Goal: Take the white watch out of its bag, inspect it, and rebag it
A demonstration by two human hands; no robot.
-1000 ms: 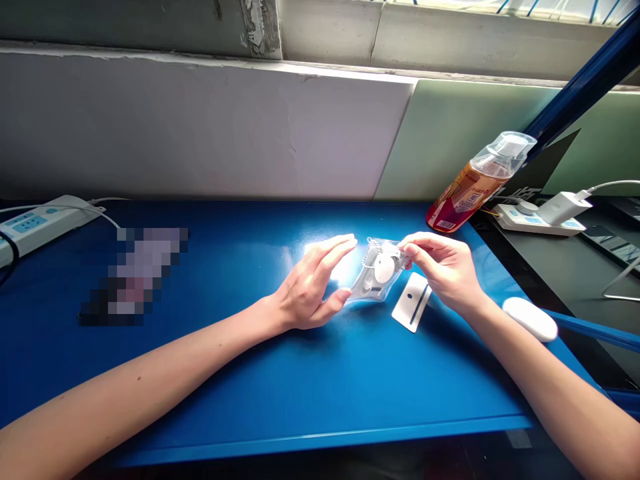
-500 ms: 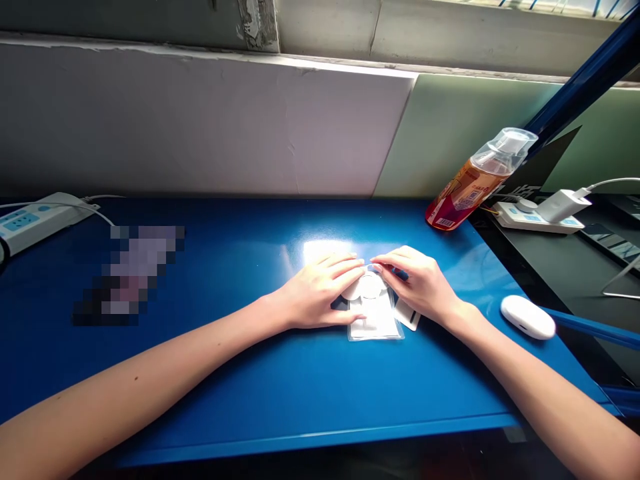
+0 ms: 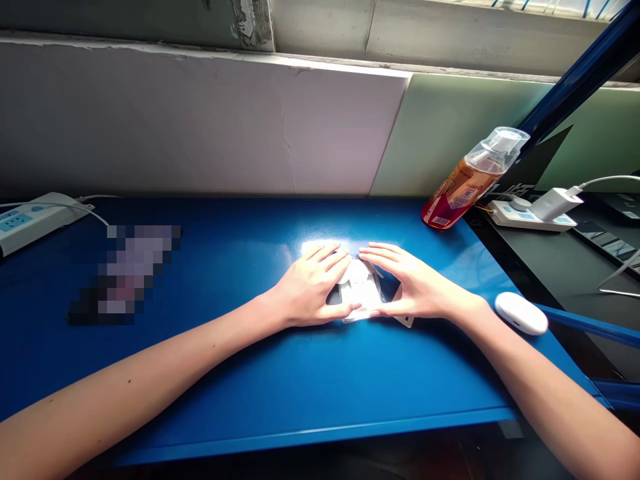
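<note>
A small clear plastic pouch [image 3: 361, 293] with white parts inside lies flat on the blue table [image 3: 300, 393]. My left hand [image 3: 310, 287] rests on its left side, fingers stretched out and pressing down, thumb along the near edge. My right hand [image 3: 413, 287] lies flat on its right side, fingers extended toward the left hand. A white card with a dark slot [image 3: 404, 320] is mostly hidden under my right hand.
An orange bottle with a clear cap [image 3: 470, 180] leans at the back right. A white oval case [image 3: 521, 313] lies near the table's right edge. Power strips sit at far left [image 3: 30, 220] and far right [image 3: 525, 217]. A blurred patch [image 3: 127, 273] lies at left.
The pouch was held up between both hands a second ago; it has since been laid on the table, and both hands have flattened over it.
</note>
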